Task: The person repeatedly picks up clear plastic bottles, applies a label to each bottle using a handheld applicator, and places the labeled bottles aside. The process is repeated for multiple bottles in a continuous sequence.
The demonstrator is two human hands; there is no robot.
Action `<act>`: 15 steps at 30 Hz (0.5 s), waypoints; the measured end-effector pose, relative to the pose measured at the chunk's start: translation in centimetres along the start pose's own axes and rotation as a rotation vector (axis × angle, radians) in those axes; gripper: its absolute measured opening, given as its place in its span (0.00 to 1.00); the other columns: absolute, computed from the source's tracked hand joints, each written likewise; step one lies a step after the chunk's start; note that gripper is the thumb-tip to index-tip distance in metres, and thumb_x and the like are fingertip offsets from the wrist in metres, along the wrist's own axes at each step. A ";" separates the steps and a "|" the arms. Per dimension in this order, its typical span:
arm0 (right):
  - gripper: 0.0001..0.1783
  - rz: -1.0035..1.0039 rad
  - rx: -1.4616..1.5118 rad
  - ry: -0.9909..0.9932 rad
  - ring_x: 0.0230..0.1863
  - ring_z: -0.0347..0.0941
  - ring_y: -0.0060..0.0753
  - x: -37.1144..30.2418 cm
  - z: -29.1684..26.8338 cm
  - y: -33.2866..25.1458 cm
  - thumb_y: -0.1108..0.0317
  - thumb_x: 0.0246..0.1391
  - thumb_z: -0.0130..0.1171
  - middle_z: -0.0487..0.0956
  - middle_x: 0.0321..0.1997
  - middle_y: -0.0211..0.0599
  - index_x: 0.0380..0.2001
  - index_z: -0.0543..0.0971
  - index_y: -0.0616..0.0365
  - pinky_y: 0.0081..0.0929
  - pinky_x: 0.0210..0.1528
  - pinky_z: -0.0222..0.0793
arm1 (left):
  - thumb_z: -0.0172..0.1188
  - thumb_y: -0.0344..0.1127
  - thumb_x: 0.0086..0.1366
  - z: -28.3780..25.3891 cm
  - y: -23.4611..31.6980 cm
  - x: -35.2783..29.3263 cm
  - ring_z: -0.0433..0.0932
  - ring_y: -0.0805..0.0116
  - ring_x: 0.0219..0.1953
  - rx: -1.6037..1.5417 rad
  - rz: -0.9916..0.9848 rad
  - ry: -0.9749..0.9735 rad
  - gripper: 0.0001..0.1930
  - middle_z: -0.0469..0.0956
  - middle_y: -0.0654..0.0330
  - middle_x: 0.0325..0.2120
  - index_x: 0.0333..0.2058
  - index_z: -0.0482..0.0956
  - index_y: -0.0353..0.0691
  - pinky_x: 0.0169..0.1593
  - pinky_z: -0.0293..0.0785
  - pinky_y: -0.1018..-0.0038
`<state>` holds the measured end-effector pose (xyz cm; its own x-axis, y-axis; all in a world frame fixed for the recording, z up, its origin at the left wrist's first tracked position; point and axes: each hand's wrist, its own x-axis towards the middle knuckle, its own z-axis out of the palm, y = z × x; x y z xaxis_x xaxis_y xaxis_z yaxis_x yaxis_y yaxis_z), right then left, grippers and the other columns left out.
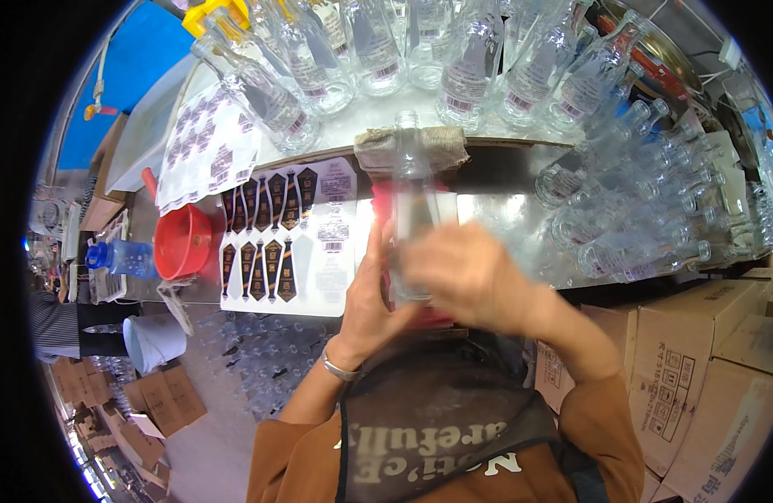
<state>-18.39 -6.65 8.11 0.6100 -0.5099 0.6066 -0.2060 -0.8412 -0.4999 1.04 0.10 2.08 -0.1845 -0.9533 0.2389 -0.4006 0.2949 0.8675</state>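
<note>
A clear glass bottle point(413, 210) stands upright at the near edge of the bench point(495, 214), empty as far as can be seen, its neck rising before a folded burlap pad point(411, 144). The left hand point(371, 289) wraps the bottle's lower body from the left, fingers curled around the glass; the right hand point(466, 272), blurred, lies across its front, and whether those fingers are clenched cannot be told. Just left of the bottle lies a sheet of dark labels point(290, 239), with a red funnel point(183, 241) at the bench's left edge. Labelled glass bottles point(378, 59) crowd the far edge, more lying along the right end point(629, 218). Cardboard cartons point(696, 369) stand below at the right.
</note>
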 end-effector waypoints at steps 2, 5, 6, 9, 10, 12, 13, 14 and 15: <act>0.09 0.030 0.085 -0.110 0.36 0.75 0.45 -0.8 -0.2 -1.1 0.75 0.42 0.62 0.77 0.32 0.37 0.30 0.77 0.55 0.40 0.41 0.72 | 0.77 0.29 0.50 -0.3 -0.5 0.0 0.71 0.53 0.65 -0.031 0.036 -0.004 0.60 0.60 0.44 0.70 0.74 0.42 0.33 0.61 0.73 0.64; 0.09 0.177 0.053 0.116 0.37 0.76 0.48 1.2 -0.8 3.1 0.75 0.45 0.62 0.81 0.35 0.43 0.33 0.80 0.59 0.39 0.42 0.73 | 0.76 0.30 0.50 -0.5 -0.2 -0.2 0.66 0.49 0.68 -0.017 -0.097 -0.054 0.62 0.60 0.41 0.70 0.75 0.38 0.37 0.64 0.68 0.60; 0.09 0.186 -0.023 0.214 0.38 0.76 0.48 2.0 -1.3 5.1 0.75 0.45 0.62 0.81 0.36 0.43 0.34 0.80 0.59 0.39 0.43 0.74 | 0.75 0.29 0.50 -0.6 -0.2 -0.3 0.66 0.50 0.68 -0.034 -0.094 -0.060 0.62 0.60 0.41 0.70 0.75 0.38 0.38 0.64 0.67 0.61; 0.11 0.044 0.101 0.158 0.42 0.78 0.48 0.3 -0.6 4.6 0.75 0.44 0.63 0.82 0.38 0.42 0.35 0.81 0.57 0.39 0.46 0.74 | 0.73 0.26 0.49 -1.0 -1.1 -0.1 0.66 0.50 0.68 -0.072 -0.087 -0.076 0.61 0.60 0.42 0.70 0.75 0.39 0.38 0.64 0.67 0.62; 0.12 0.065 0.191 0.044 0.42 0.78 0.48 -1.2 -0.4 2.0 0.75 0.43 0.63 0.82 0.38 0.41 0.35 0.81 0.57 0.38 0.46 0.74 | 0.73 0.26 0.48 -1.1 -1.4 -0.3 0.66 0.51 0.69 -0.075 -0.094 -0.084 0.61 0.60 0.42 0.70 0.75 0.39 0.38 0.64 0.67 0.62; 0.12 0.150 0.286 -0.071 0.42 0.78 0.49 -2.7 -0.9 0.6 0.76 0.43 0.62 0.82 0.39 0.41 0.36 0.82 0.57 0.37 0.45 0.75 | 0.74 0.26 0.47 -1.2 -1.5 -0.5 0.65 0.52 0.69 -0.100 -0.074 -0.095 0.62 0.60 0.42 0.70 0.75 0.40 0.38 0.64 0.66 0.62; 0.12 0.221 0.294 -0.076 0.42 0.78 0.49 -3.0 -1.1 0.8 0.76 0.43 0.62 0.82 0.40 0.41 0.36 0.82 0.58 0.37 0.45 0.75 | 0.75 0.26 0.48 -1.1 -1.6 -0.6 0.65 0.52 0.69 -0.081 -0.092 -0.083 0.62 0.60 0.42 0.70 0.75 0.40 0.38 0.64 0.66 0.62; 0.12 0.304 0.291 -0.070 0.42 0.78 0.50 -3.3 -1.4 0.7 0.76 0.43 0.61 0.82 0.40 0.41 0.36 0.82 0.58 0.36 0.44 0.76 | 0.75 0.27 0.48 -1.1 -1.5 -0.6 0.65 0.52 0.69 -0.067 -0.102 -0.087 0.62 0.60 0.42 0.70 0.75 0.40 0.38 0.64 0.66 0.62; 0.14 0.376 0.223 -0.028 0.45 0.79 0.45 -2.5 -2.0 2.4 0.78 0.45 0.62 0.82 0.44 0.40 0.38 0.82 0.55 0.35 0.45 0.76 | 0.75 0.27 0.48 -1.2 -1.2 -0.3 0.64 0.52 0.70 -0.045 -0.105 -0.081 0.62 0.60 0.42 0.70 0.75 0.40 0.38 0.64 0.66 0.62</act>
<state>-21.94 -7.81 6.65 0.5453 -0.7657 0.3411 -0.2496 -0.5368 -0.8059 2.58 -0.08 1.52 -0.2161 -0.9700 0.1117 -0.3815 0.1892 0.9048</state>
